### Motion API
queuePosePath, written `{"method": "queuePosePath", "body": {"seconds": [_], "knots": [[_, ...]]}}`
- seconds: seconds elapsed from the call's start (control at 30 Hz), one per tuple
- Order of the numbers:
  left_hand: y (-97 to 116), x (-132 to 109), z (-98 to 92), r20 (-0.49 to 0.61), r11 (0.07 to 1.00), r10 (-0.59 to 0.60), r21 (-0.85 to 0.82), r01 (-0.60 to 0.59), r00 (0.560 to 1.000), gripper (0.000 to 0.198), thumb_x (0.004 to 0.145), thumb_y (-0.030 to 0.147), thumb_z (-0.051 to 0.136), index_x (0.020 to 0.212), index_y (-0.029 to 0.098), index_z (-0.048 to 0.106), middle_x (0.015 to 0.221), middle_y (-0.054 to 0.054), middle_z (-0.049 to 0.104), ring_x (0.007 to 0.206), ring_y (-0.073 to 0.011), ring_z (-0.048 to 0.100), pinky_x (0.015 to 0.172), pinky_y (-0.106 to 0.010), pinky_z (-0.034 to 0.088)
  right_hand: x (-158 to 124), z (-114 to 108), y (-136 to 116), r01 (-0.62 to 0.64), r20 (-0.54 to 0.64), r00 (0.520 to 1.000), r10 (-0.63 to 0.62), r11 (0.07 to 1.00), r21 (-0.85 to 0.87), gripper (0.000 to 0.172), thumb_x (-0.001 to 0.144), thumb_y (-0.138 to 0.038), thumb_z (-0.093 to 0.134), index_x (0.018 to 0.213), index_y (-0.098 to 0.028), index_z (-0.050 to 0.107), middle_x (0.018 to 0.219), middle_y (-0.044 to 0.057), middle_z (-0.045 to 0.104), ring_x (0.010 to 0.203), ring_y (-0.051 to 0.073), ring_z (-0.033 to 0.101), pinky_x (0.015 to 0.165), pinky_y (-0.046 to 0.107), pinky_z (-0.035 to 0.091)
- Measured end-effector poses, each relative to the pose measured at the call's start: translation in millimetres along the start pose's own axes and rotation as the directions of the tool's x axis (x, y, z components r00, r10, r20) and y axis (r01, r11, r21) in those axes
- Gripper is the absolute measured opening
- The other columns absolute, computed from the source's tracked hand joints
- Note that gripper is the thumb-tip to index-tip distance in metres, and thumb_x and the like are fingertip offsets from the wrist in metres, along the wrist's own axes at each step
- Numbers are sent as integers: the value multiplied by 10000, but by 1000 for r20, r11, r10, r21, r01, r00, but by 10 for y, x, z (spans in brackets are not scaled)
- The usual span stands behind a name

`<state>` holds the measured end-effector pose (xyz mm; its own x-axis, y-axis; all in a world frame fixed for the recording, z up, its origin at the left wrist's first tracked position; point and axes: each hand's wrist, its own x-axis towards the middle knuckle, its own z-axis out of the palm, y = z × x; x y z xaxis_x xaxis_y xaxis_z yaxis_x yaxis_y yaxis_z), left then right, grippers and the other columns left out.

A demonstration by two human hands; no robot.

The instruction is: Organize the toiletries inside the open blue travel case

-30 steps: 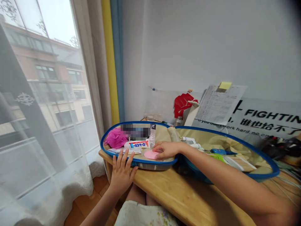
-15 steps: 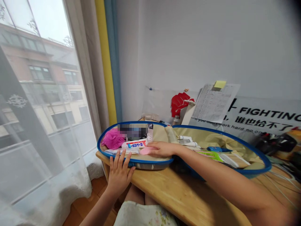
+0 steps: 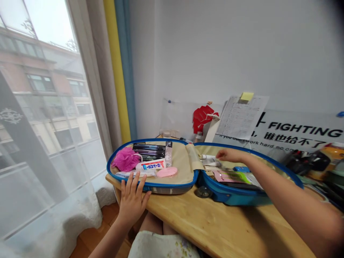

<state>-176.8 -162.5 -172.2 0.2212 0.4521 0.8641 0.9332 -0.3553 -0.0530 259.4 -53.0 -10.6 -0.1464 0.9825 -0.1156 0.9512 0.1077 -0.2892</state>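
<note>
A blue suitcase (image 3: 169,189) lies open on the wooden table. Its left half holds a pink mesh puff (image 3: 127,159), black packets (image 3: 149,152), a toothpaste tube (image 3: 153,165) and a pink oval item (image 3: 167,172). My left hand (image 3: 133,193) rests with spread fingers on the near rim of that half. Over the right half, my right hand (image 3: 228,155) reaches in beside white tubes (image 3: 211,157); its fingertips are close to them, and whether they grip one is unclear. A blue item (image 3: 241,169) and a pink and green packet (image 3: 231,176) lie nearby.
The wooden table (image 3: 209,218) extends toward me. Behind the suitcase stand clipped papers (image 3: 242,116) and a small bottle (image 3: 198,137). Dark items and cables clutter the right side. A curtained window (image 3: 48,107) is on the left.
My right hand has left the pink oval item in the left half and moved right, over the white tubes. The pink oval item now lies uncovered. My left hand stays on the rim.
</note>
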Motion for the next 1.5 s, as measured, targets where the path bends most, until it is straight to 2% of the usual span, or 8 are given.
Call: {"method": "queuePosePath", "body": {"seconds": [0.1,0.27,0.5,0.7,0.97,1.23,1.37,1.5], "knots": [[-1,-5,9,-5,1000,5,4,-5,1000,590,887,300,493,1434,148,334,1430,-166,415,1406,-291,209,1142,-513,109,-104,94,239,-39,112,993,40,999,-14,274,536,-395,693,716,-189,688,754,60,704,781,246,652,739,348,494],[3,-6,8,-7,1000,1,-4,-1,1000,609,889,302,488,1450,158,301,1445,-159,396,1409,-288,201,1142,-510,102,-290,186,442,-41,219,975,37,999,13,368,538,-387,642,848,-196,690,868,53,715,831,219,649,745,291,489],[5,-1,-7,11,1000,-13,-21,13,1000,590,892,305,492,1439,160,325,1445,-161,394,1405,-290,208,1139,-517,110,-365,227,482,-38,217,975,39,999,-8,470,542,-425,613,930,-163,654,961,84,688,907,239,623,808,308,469],[8,3,-10,5,1000,-7,-8,7,1000,596,894,308,484,1445,162,311,1449,-154,392,1412,-284,193,1143,-510,106,-359,222,402,-53,188,980,60,998,-44,432,518,-376,650,896,-168,644,890,75,683,852,226,627,758,300,470],[10,-14,-3,31,1000,-18,9,18,999,620,887,300,497,1456,168,289,1457,-154,381,1409,-289,205,1142,-513,115,-393,190,294,-73,78,994,79,994,-78,192,542,-354,651,669,-211,639,690,42,665,699,216,609,648,312,439],[13,0,-15,16,1000,-9,-7,9,1000,581,890,310,495,1430,160,343,1446,-153,399,1412,-280,195,1147,-500,99,-409,-28,145,-19,-138,990,30,996,84,428,656,-623,526,769,-210,555,668,40,616,627,179,548,611,312,427],[24,3,-14,14,1000,-13,-9,13,1000,584,892,305,496,1433,155,338,1452,-157,388,1411,-280,199,1147,-498,99,-317,-79,-151,49,-268,964,2,981,187,543,656,-689,506,905,-209,558,818,66,652,741,192,574,673,314,442],[20,-5,-8,27,999,-31,-20,31,999,581,886,316,498,1430,172,351,1458,-140,386,1411,-283,199,1148,-499,99,-210,-50,-633,140,-319,946,-46,951,277,527,673,-677,520,902,-205,567,894,61,670,798,179,594,699,287,456]]}}
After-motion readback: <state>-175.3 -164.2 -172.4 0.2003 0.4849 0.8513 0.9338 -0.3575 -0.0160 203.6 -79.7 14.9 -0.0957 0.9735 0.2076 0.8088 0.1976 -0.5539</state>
